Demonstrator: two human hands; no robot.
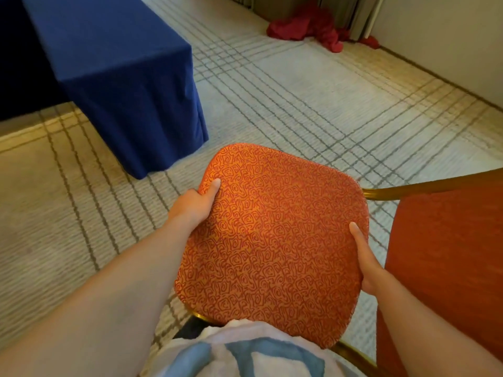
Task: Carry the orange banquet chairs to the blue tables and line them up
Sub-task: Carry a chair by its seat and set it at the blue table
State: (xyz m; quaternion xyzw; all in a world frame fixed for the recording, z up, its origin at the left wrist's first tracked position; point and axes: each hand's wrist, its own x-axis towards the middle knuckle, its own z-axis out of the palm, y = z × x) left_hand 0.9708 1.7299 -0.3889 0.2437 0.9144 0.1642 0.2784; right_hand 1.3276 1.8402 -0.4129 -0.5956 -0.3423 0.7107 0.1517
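Your left hand (194, 206) and right hand (364, 265) grip the orange swirl-patterned chair seat (272, 240), so a wide swing could knock it into the blue-draped table (122, 77) upper left.

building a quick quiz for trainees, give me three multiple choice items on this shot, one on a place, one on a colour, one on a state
1. Where does the blue table stand, seen from the chair seat?
A) ahead, to the left
B) ahead, to the right
C) directly beneath it

2. What colour is the cloth heap at the top of the view?
A) green
B) red
C) white

3. How is the chair seat held?
A) by one hand only
B) no hand touches it
C) left hand and right hand each grip a side edge

Key: 1 A, the table fills the upper left. 2 B, the heap is plainly red. 3 C, a thumb lies on top of the seat at each side.
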